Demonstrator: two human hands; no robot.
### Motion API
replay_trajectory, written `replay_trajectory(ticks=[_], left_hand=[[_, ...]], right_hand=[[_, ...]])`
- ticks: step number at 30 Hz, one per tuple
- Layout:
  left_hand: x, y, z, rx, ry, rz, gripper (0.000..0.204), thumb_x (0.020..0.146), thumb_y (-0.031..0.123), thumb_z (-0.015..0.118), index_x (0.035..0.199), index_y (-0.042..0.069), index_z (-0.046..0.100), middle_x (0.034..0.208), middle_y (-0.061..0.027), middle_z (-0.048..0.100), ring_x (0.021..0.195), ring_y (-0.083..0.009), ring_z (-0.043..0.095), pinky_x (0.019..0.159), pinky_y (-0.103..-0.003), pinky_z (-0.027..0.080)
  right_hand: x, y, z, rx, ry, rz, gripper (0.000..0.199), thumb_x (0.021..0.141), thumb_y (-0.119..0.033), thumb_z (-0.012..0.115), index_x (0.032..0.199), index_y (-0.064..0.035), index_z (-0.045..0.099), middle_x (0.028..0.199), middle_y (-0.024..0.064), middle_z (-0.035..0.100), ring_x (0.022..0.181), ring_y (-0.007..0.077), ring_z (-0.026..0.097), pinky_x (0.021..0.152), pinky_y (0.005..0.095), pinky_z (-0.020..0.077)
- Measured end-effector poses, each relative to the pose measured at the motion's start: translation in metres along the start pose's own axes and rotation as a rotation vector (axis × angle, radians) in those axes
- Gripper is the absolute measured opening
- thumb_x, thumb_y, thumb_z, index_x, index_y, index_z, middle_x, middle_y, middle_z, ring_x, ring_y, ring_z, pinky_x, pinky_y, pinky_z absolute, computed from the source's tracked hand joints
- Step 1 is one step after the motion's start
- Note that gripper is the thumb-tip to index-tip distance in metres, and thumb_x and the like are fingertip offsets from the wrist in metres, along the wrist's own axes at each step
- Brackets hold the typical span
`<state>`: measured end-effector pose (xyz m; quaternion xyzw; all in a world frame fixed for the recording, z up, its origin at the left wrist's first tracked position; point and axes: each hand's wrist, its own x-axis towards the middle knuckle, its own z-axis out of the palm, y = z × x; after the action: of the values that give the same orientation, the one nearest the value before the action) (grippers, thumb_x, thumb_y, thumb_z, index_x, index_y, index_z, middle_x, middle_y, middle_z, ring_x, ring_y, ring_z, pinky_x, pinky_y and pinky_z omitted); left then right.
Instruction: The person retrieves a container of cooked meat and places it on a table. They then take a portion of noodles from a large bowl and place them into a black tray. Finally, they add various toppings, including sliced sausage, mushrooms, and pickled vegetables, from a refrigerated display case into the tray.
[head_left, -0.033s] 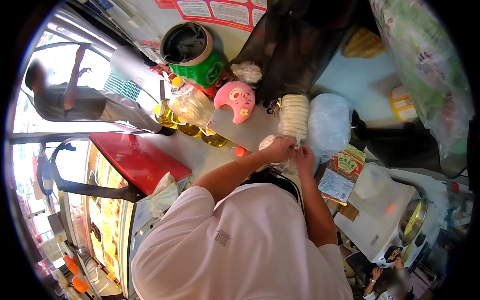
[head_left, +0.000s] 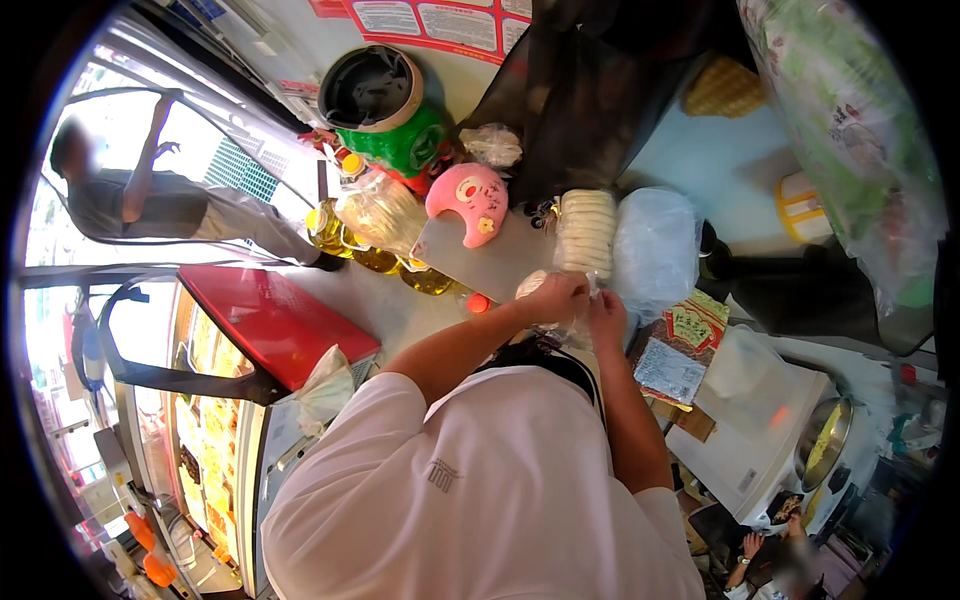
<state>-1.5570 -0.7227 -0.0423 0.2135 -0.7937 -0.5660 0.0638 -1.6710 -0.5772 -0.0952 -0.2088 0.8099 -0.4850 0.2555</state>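
A clear plastic bag (head_left: 585, 228) holds a stack of pale, flat rounds, lying on the counter just beyond my hands. My left hand (head_left: 556, 297) is closed at the near, gathered end of the bag, fingertips pinching the plastic. Close beside it, my right hand (head_left: 607, 318) is also closed on that twisted end. The exact grip of the fingertips is too small to make out. Some loose clear plastic hangs below the hands. A pale round thing in plastic (head_left: 532, 284) lies partly hidden behind my left hand.
Right of the stack lies a pile of clear plastic bags (head_left: 657, 240). A pink crescent-shaped cushion (head_left: 470, 200) sits on a grey board (head_left: 470, 262). Oil bottles (head_left: 428, 280) stand left; a printed packet (head_left: 685, 345) lies right. Another person (head_left: 160, 200) stands beyond the opening; a co-worker's hands show lower right.
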Motion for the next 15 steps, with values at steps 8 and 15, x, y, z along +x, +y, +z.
replay_trajectory(ticks=[8,15], left_hand=[[-0.021,0.003,-0.017,-0.079,0.341,0.319,0.035,0.079,0.001,0.078,0.108,0.007,0.059,0.090,-0.0087,0.067,0.078,-0.0218,0.066,0.070,-0.033,0.054],[-0.035,0.013,-0.018,0.107,0.395,0.211,0.052,0.074,0.005,0.079,0.122,0.010,0.059,0.109,-0.0108,0.066,0.094,-0.0282,0.065,0.083,-0.039,0.054]], right_hand=[[0.006,0.000,-0.006,-0.311,0.161,-0.089,0.030,0.103,-0.027,0.054,0.092,-0.0010,0.065,0.083,0.0165,0.068,0.073,0.0298,0.064,0.069,0.0429,0.0493],[-0.026,-0.033,-0.014,-0.071,0.210,-0.066,0.029,0.102,-0.029,0.054,0.098,-0.0019,0.063,0.087,0.0208,0.069,0.081,0.0417,0.067,0.072,0.0488,0.0503]])
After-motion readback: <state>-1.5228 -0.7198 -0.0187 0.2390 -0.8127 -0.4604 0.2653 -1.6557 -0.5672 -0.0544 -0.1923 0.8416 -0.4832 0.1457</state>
